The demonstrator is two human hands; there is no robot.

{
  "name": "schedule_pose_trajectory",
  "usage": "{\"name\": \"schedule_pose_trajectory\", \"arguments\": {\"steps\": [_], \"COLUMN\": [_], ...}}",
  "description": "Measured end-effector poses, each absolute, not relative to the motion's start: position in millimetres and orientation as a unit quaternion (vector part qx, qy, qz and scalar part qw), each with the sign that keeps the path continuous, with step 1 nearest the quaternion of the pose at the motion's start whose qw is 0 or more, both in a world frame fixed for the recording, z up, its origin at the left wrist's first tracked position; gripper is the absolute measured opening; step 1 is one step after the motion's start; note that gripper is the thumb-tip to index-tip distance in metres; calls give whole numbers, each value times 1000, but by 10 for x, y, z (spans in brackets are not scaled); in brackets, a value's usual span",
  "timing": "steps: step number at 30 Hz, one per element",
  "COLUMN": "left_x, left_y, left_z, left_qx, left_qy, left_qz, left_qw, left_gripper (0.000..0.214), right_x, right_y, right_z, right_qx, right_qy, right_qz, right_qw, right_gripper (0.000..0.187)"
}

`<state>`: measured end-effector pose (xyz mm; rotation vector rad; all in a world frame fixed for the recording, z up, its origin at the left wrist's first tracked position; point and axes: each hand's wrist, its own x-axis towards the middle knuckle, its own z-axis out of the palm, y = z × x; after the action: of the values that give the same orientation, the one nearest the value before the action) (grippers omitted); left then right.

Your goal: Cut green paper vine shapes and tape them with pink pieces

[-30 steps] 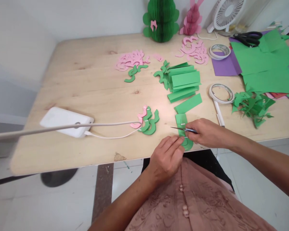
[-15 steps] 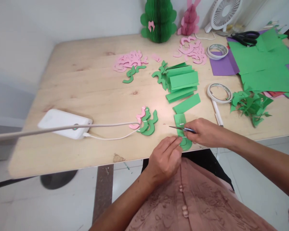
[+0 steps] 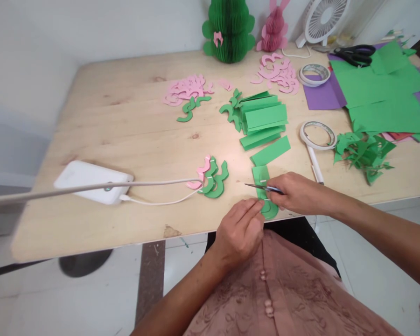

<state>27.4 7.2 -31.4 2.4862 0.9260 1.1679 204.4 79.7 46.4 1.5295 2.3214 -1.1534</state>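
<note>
My right hand (image 3: 296,192) is closed round a pair of scissors (image 3: 273,189), whose slim pointed blade lies across a folded green paper strip (image 3: 259,173) and pokes out past its left side. The handle loops are hidden in my fingers. My left hand (image 3: 241,228) presses its closed fingertips on the near part of that strip, at the table's front edge. The strip's near end is rounded, with a curved outline and small white staple-like marks. To the left lie curved green cut-outs (image 3: 217,186) and a pink cut-out (image 3: 205,165).
A white power bank (image 3: 91,181) and its cable (image 3: 154,183) lie on the left. Beyond my hands are folded green strips (image 3: 266,116) and pink cut-outs (image 3: 189,88). Tape rolls (image 3: 318,135), a white pen (image 3: 315,164), green scraps (image 3: 362,151) and black-handled scissors (image 3: 355,55) lie right.
The whole view has shifted very slightly. My hands, the scissors and the green strip keep nearly the same position.
</note>
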Motion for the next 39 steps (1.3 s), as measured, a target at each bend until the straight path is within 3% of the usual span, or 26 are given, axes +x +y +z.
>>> {"name": "schedule_pose_trajectory", "arguments": {"steps": [39], "left_x": [284], "left_y": [67], "left_z": [-348], "left_qx": [857], "left_qy": [323], "left_qz": [391], "left_qw": [91], "left_gripper": [14], "right_x": [2078], "right_y": [800], "right_z": [420], "right_qx": [502], "right_qy": [768], "right_qz": [-394], "right_qw": [62], "right_gripper": [22]}}
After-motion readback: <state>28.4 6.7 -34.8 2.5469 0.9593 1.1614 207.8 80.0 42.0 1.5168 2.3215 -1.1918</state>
